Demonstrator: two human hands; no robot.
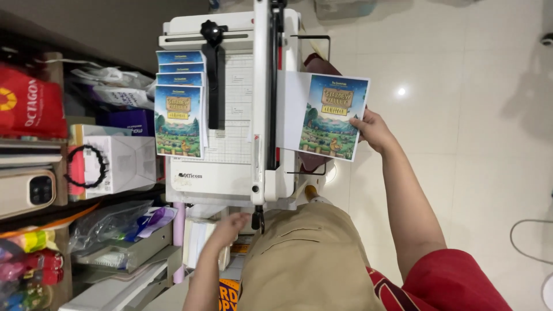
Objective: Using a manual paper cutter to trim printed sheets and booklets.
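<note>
A white paper cutter (230,167) stands in front of me, its long blade arm (262,103) running away from me. My right hand (373,129) grips the right edge of a printed colour sheet (328,115) that lies across the cutter's right side, partly under the blade arm. A stack of matching printed sheets (180,115) rests on the cutter's left bed beside the black clamp (213,69). My left hand (230,224) hovers low at the cutter's near end, close to the black handle tip (257,219); whether it touches the handle I cannot tell.
Shelves on the left carry a white box (124,161), a red bag (29,103), a phone (26,193) and plastic packets (115,222). Pale tiled floor (461,115) spreads to the right, with a cable (524,242) near the right edge. My beige-trousered knee (311,259) fills the bottom.
</note>
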